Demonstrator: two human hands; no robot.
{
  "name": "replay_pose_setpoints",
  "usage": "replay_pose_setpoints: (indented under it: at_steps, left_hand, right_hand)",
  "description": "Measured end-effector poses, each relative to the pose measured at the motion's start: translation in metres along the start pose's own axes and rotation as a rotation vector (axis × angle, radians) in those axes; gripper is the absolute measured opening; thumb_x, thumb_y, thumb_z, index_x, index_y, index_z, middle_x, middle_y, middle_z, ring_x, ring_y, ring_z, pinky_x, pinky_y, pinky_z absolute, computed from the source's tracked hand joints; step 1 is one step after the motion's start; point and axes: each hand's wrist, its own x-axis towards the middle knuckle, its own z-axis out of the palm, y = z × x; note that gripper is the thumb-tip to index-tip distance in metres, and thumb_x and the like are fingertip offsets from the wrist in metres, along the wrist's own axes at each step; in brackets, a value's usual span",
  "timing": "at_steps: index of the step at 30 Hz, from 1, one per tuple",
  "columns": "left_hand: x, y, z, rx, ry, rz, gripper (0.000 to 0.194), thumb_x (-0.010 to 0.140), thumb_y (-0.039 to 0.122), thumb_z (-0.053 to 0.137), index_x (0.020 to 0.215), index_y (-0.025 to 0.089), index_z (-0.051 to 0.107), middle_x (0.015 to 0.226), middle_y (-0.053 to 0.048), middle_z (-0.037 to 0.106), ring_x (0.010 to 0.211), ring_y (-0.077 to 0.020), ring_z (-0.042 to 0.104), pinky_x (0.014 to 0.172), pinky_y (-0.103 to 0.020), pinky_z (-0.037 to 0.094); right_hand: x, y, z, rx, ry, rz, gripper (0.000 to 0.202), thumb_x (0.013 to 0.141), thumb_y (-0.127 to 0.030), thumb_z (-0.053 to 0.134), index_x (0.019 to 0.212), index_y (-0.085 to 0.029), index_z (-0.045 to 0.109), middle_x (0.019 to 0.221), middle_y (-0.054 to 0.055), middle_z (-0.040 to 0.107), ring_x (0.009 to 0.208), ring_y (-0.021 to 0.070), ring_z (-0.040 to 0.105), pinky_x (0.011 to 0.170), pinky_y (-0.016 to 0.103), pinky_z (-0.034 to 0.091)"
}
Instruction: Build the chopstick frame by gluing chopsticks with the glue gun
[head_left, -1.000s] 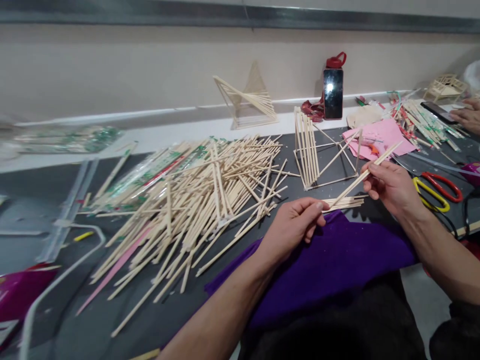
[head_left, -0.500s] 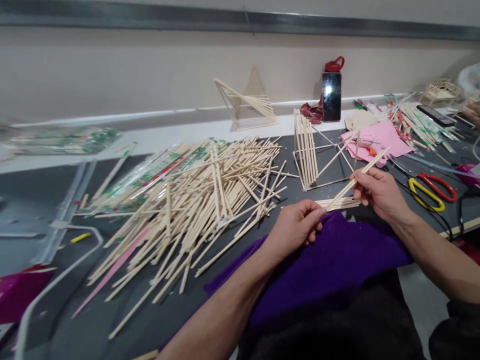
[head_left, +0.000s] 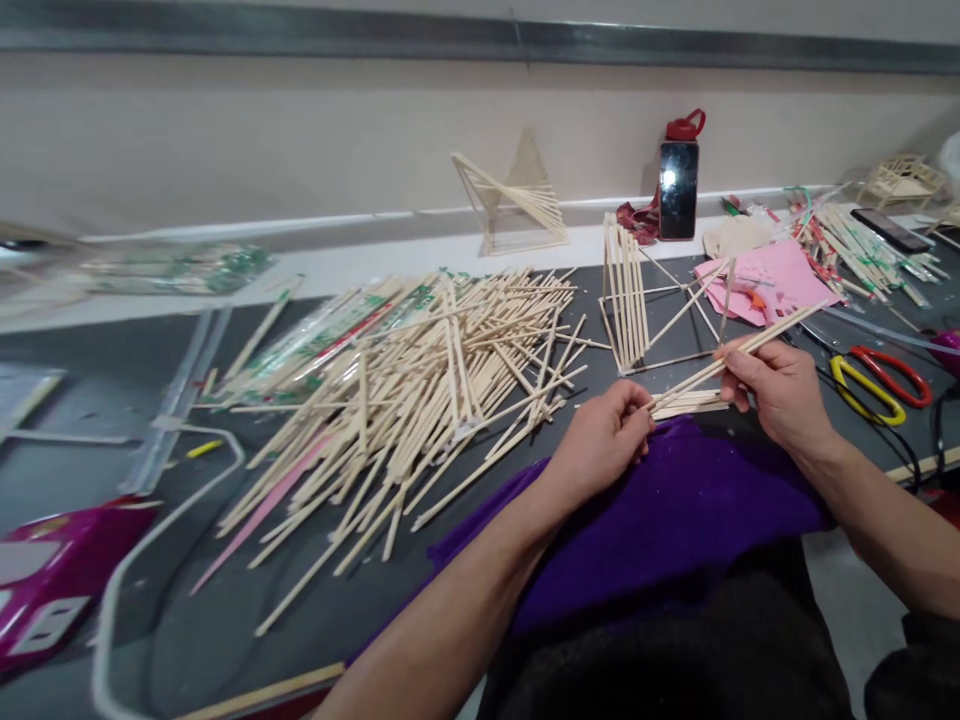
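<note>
Between my two hands runs a pair of thin wooden chopsticks (head_left: pixel 697 376), slanting up to the right. My left hand (head_left: pixel 606 436) pinches their lower ends between thumb and fingertips. Farther up, my right hand (head_left: pixel 776 388) is closed round them, and their tips stick out past it. Several more chopsticks (head_left: pixel 694 402) lie on the table just behind, by the edge of a purple cloth (head_left: pixel 675 500). Beyond my hands stands an open frame of glued sticks (head_left: pixel 626 300). To the left spreads a large loose heap of chopsticks (head_left: pixel 427 400).
Scissors with red and yellow handles (head_left: pixel 870 395) lie right, near pink paper (head_left: pixel 780 280) and wrapped chopsticks (head_left: pixel 862 245). A phone (head_left: pixel 679 190) leans upright against a red-capped bottle (head_left: pixel 684 125). A twisted stick model (head_left: pixel 517 205) stands by the wall. A purple device (head_left: pixel 60 580) and white cable (head_left: pixel 112 610) are left.
The view has swung slightly left. My right hand has shifted a little right, and the chopsticks lie flatter and reach farther past it. My left hand keeps its pinch.
</note>
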Motion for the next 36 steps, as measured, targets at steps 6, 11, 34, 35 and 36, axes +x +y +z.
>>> replay_pose_setpoints:
  at_steps: [6,11,34,35,36]
  left_hand:
    - [-0.002,0.006,0.003,0.322,0.132,0.038,0.01,0.081,0.014,0.045,0.079,0.02,0.053,0.06,0.003,0.053,0.056,-0.0136,0.049,0.06,-0.027,0.036]
    - [-0.003,0.007,0.001,0.349,0.147,0.053,0.015,0.078,0.009,0.042,0.075,0.02,0.052,0.061,0.002,0.053,0.059,-0.0151,0.049,0.062,-0.029,0.035]
    - [-0.002,-0.003,0.005,0.805,0.078,0.188,0.03,0.095,0.027,0.044,0.097,0.017,0.073,0.086,-0.011,0.07,0.075,-0.0223,0.063,0.064,-0.032,0.042]
    - [-0.002,-0.004,0.005,0.792,0.083,0.18,0.03,0.093,0.025,0.045,0.093,0.016,0.073,0.085,-0.012,0.07,0.073,-0.0221,0.062,0.064,-0.032,0.042]
    - [-0.002,-0.004,0.006,0.78,0.088,0.175,0.029,0.092,0.024,0.045,0.091,0.015,0.073,0.084,-0.012,0.069,0.072,-0.0218,0.061,0.064,-0.033,0.042]
  right_hand:
    - [-0.005,0.002,-0.002,-0.091,-0.026,-0.064,0.017,0.082,-0.034,0.07,0.081,-0.017,0.073,0.056,0.0,0.063,0.043,0.0086,0.051,0.038,0.022,0.036]
    - [-0.009,-0.001,-0.001,-0.109,-0.01,-0.045,0.017,0.08,-0.036,0.071,0.079,-0.019,0.073,0.056,0.001,0.062,0.045,0.0115,0.053,0.038,0.024,0.038]
    - [-0.001,-0.012,-0.029,-0.073,0.156,0.076,0.005,0.076,-0.031,0.074,0.077,-0.026,0.073,0.068,0.003,0.063,0.05,0.0115,0.05,0.04,0.025,0.027]
    - [0.0,-0.015,-0.035,-0.112,0.213,0.035,0.002,0.079,-0.03,0.072,0.079,-0.029,0.074,0.076,0.003,0.064,0.053,0.0117,0.049,0.042,0.028,0.026]
    - [0.001,-0.018,-0.039,-0.162,0.256,-0.02,0.005,0.082,-0.03,0.07,0.081,-0.032,0.074,0.084,0.003,0.064,0.055,0.0119,0.047,0.045,0.031,0.025]
